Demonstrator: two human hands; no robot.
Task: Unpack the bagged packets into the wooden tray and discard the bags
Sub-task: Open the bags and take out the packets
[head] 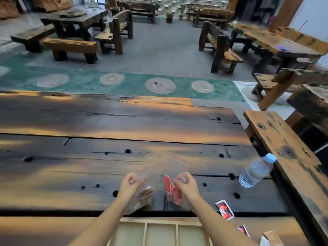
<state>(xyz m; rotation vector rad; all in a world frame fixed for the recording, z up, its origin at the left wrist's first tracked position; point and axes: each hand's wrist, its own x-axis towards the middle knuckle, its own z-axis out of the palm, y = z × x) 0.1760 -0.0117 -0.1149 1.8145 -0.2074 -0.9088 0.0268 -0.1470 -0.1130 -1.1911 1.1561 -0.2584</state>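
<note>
My left hand [130, 183] is closed on a clear plastic bag [142, 197] that holds brown packets. My right hand [185, 183] grips a second clear bag [173, 190] with red packets inside. Both bags hang just above the dark wooden table, and their loose clear tops fan out blurred beyond my fists. The wooden tray [159, 221] with several compartments lies at the near edge, below my forearms; its visible compartments hold nothing. A loose red packet [224, 209] lies on the table to the right of my right arm, and another red packet [244, 230] sits nearer the bottom edge.
A plastic water bottle [256, 172] stands on the table at the right. A cardboard box corner [271, 238] shows at the bottom right. A wooden bench [284, 151] runs along the table's right side. Benches and tables fill the room beyond.
</note>
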